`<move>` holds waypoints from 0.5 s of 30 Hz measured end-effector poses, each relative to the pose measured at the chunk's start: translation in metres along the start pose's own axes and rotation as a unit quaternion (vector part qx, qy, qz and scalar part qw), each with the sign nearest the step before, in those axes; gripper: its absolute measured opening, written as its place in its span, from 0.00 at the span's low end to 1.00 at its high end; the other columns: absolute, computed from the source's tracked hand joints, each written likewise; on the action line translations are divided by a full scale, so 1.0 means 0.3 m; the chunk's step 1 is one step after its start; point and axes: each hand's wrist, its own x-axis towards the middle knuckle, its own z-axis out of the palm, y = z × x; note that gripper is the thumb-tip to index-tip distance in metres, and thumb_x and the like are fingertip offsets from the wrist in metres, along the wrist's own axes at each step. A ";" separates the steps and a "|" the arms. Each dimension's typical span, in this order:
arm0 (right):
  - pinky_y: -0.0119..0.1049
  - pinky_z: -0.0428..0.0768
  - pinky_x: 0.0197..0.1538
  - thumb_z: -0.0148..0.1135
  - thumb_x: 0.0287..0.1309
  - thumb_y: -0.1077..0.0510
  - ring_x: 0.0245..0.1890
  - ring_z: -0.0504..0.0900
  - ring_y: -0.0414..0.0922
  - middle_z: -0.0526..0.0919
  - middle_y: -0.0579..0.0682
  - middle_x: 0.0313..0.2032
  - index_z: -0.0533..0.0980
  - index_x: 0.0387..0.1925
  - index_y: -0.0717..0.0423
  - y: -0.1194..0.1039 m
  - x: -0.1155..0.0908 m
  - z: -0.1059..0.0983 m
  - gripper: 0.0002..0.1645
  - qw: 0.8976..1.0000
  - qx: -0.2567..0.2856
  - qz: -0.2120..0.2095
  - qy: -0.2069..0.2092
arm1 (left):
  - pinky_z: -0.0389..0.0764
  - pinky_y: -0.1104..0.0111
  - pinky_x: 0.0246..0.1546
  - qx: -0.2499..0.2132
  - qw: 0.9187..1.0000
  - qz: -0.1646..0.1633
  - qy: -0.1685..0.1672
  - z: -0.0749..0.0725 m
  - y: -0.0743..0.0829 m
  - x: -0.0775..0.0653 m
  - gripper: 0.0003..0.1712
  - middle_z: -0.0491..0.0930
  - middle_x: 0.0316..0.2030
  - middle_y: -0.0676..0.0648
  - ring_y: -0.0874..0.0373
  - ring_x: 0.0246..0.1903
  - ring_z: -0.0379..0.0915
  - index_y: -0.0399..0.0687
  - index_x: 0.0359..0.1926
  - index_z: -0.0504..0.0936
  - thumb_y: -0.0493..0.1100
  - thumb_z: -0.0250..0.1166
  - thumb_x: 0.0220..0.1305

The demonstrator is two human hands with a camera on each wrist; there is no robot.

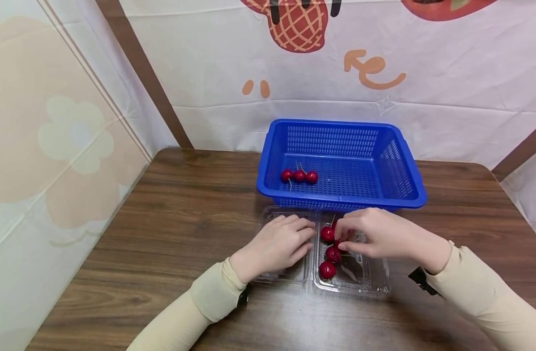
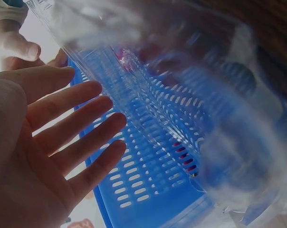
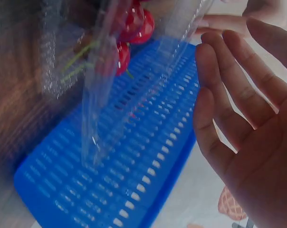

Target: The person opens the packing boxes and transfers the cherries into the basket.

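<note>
A clear plastic clamshell box (image 1: pixel 355 288) lies unfolded, its two halves side by side. Several red cherries (image 1: pixel 327 269) sit in the right half, some with green stems. My right hand (image 1: pixel 375 234) reaches over that half from the right, fingers bent loosely down and fingertips right at the cherries. In the right wrist view its palm and fingers (image 3: pixel 236 104) show relaxed, with no cherry against them. My left hand (image 1: pixel 276 246) is over the left half, palm down; the left wrist view shows its fingers (image 2: pixel 91 128) spread and nearly straight, holding nothing.
Just behind the box stands a blue perforated basket (image 1: pixel 342 200), with a few stemmed cherries (image 1: pixel 299 175) at its left inside. The wooden table (image 1: pixel 171 219) reaches back to a printed cloth (image 1: pixel 215 58).
</note>
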 end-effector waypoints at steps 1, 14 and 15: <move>0.32 0.80 0.33 0.63 0.52 0.52 0.29 0.76 0.30 0.78 0.34 0.28 0.78 0.30 0.46 -0.003 0.001 0.005 0.04 1.000 0.001 -0.001 -0.004 | 0.76 0.64 0.43 0.000 1.000 0.000 0.000 0.000 0.000 0.000 0.14 0.80 0.46 0.51 0.58 0.44 0.73 0.49 0.43 0.83 0.49 0.58 0.60; 0.31 0.79 0.32 0.65 0.49 0.56 0.30 0.76 0.31 0.79 0.38 0.28 0.77 0.29 0.46 -0.023 0.001 0.075 0.05 0.998 0.007 -0.024 -0.056 | 0.76 0.64 0.43 0.005 1.000 -0.001 -0.007 -0.003 -0.001 0.001 0.14 0.80 0.47 0.52 0.58 0.45 0.73 0.50 0.43 0.82 0.49 0.57 0.60; 0.31 0.79 0.32 0.65 0.48 0.56 0.30 0.76 0.30 0.79 0.38 0.29 0.77 0.30 0.46 -0.024 0.002 0.080 0.05 0.998 0.007 -0.022 -0.064 | 0.76 0.64 0.44 0.005 1.000 -0.001 -0.008 -0.003 -0.001 0.000 0.14 0.80 0.47 0.52 0.58 0.45 0.73 0.50 0.43 0.82 0.49 0.57 0.61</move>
